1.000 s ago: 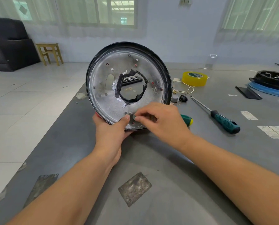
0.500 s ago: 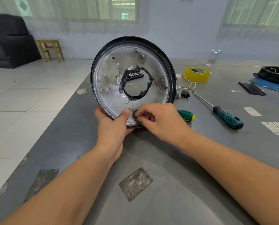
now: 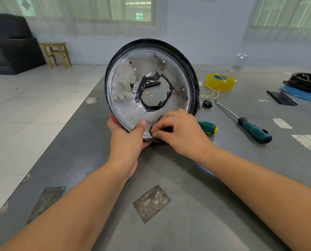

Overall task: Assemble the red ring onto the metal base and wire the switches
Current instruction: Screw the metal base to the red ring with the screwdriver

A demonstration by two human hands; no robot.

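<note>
The round, black-rimmed metal base [image 3: 152, 87] stands on edge over the grey table [image 3: 241, 169], a sliver of red ring [image 3: 113, 118] showing behind. It looks stiff, light and sharp-holed; its rim is the safest hold. The left hand [image 3: 127, 136] grips the lower rim, thumb on the face. The right hand [image 3: 180, 132] pinches something small and dark against the base.
</note>
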